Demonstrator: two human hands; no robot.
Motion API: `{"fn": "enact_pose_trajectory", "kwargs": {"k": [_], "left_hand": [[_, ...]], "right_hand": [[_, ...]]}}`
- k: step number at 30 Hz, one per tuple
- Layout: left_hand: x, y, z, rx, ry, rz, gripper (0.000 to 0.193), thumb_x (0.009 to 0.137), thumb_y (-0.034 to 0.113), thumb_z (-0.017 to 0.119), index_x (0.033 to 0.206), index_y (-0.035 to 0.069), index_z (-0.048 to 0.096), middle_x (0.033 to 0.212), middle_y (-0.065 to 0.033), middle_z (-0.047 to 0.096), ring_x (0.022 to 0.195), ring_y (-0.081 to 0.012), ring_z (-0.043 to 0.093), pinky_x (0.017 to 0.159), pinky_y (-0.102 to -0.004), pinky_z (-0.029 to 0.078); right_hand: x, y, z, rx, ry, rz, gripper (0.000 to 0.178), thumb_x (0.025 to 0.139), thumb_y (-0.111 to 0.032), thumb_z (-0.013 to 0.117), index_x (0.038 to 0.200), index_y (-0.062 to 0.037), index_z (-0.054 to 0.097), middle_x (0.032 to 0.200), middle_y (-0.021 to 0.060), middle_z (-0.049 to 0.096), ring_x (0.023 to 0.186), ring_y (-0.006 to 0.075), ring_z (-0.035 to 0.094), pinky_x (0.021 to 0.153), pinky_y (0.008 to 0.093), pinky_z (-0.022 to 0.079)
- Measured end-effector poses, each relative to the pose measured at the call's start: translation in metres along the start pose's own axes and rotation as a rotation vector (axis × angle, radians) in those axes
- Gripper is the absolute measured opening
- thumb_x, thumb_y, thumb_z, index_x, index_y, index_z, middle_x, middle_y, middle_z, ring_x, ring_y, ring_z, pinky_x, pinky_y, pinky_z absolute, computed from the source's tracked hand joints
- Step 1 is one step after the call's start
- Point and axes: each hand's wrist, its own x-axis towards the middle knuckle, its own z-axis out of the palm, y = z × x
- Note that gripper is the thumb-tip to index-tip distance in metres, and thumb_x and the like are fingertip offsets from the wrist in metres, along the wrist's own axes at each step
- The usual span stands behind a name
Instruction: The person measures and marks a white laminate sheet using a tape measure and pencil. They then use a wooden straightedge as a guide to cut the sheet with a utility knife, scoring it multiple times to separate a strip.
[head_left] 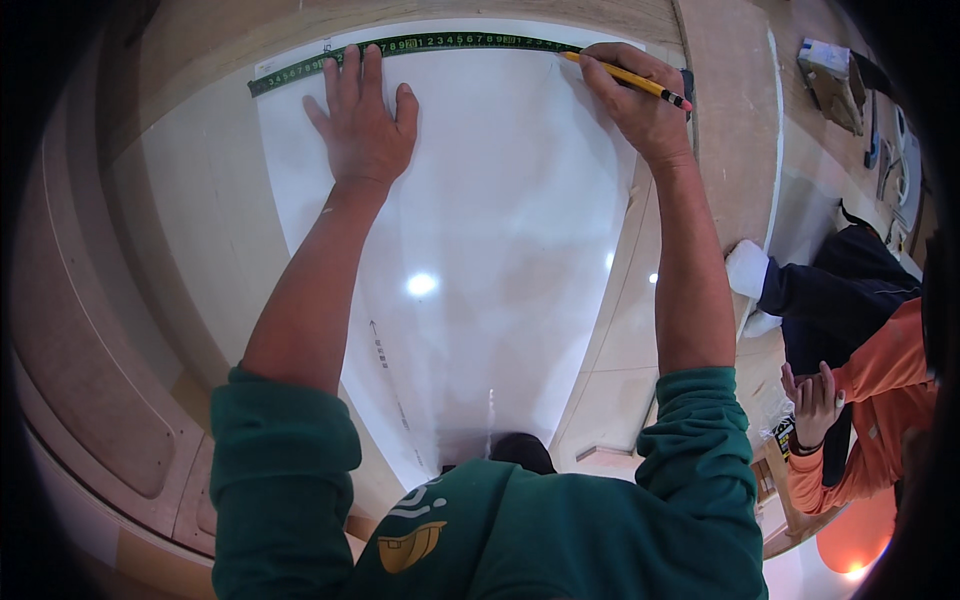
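A long white sheet [490, 200] with a glossy surface lies spread out before me. Across its far end runs a dark green tape measure [450, 41] with pale markings. My left hand [364, 130] lies flat on the sheet with fingers spread, its fingertips on the tape. In my right hand [640, 100] is a yellow pencil [630, 78] with a pink eraser end, its tip touching down by the tape near the sheet's far right corner. Part of the tape is hidden behind the right hand, beside which a dark object [688, 84] shows.
At the right sits a person in an orange top [880, 370] and dark trousers, one white-socked foot [747, 268] close to my right forearm. Several tools and a small box [826, 58] lie at the far right. Wooden panelling [100, 380] curves along the left.
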Motion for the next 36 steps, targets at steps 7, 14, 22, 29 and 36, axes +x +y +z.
{"fn": "enact_pose_trajectory", "kwargs": {"k": [7, 14, 22, 29, 36], "left_hand": [[0.000, 0.000, -0.001, 0.001, -0.001, -0.004, 0.063, 0.100, 0.043, 0.047, 0.155, 0.014, 0.036, 0.163, -0.0094, 0.030, 0.153, -0.0311, 0.020, 0.118, -0.0665, 0.009], [0.000, 0.002, -0.004, -0.014, -0.012, -0.005, 0.063, 0.100, 0.042, 0.047, 0.156, 0.014, 0.035, 0.162, -0.0098, 0.030, 0.153, -0.0313, 0.020, 0.118, -0.0661, 0.008], [0.000, 0.001, -0.002, 0.018, -0.007, 0.007, 0.063, 0.100, 0.043, 0.045, 0.154, 0.012, 0.035, 0.162, -0.0092, 0.029, 0.153, -0.0318, 0.019, 0.117, -0.0680, 0.012], [0.000, 0.002, -0.003, 0.006, -0.008, -0.013, 0.062, 0.100, 0.042, 0.048, 0.155, 0.014, 0.036, 0.162, -0.0096, 0.031, 0.153, -0.0312, 0.020, 0.118, -0.0656, 0.009], [0.000, 0.002, -0.003, 0.001, -0.005, -0.010, 0.062, 0.100, 0.042, 0.047, 0.155, 0.014, 0.036, 0.162, -0.0096, 0.031, 0.153, -0.0309, 0.020, 0.119, -0.0651, 0.009]], "right_hand": [[-0.001, 0.001, 0.002, -0.087, -0.012, -0.024, 0.018, 0.088, -0.022, 0.073, 0.098, -0.0072, 0.078, 0.090, 0.0078, 0.077, 0.075, 0.0165, 0.072, 0.076, 0.0275, 0.058], [-0.001, 0.001, 0.001, -0.084, -0.002, -0.041, 0.016, 0.088, -0.020, 0.073, 0.096, -0.0071, 0.077, 0.087, 0.0071, 0.076, 0.073, 0.0147, 0.071, 0.075, 0.0261, 0.058], [0.000, 0.000, 0.003, -0.105, 0.016, -0.090, 0.014, 0.087, -0.020, 0.073, 0.093, -0.0081, 0.077, 0.085, 0.0064, 0.076, 0.071, 0.0178, 0.072, 0.074, 0.0277, 0.058], [-0.003, -0.005, 0.002, -0.100, -0.051, -0.025, 0.019, 0.090, -0.021, 0.073, 0.102, -0.0064, 0.078, 0.089, 0.0084, 0.076, 0.075, 0.0147, 0.070, 0.076, 0.0263, 0.058], [-0.001, -0.002, 0.004, -0.134, -0.039, -0.127, 0.018, 0.090, -0.019, 0.074, 0.103, -0.0074, 0.078, 0.090, 0.0088, 0.077, 0.074, 0.0163, 0.070, 0.076, 0.0263, 0.058]]}}
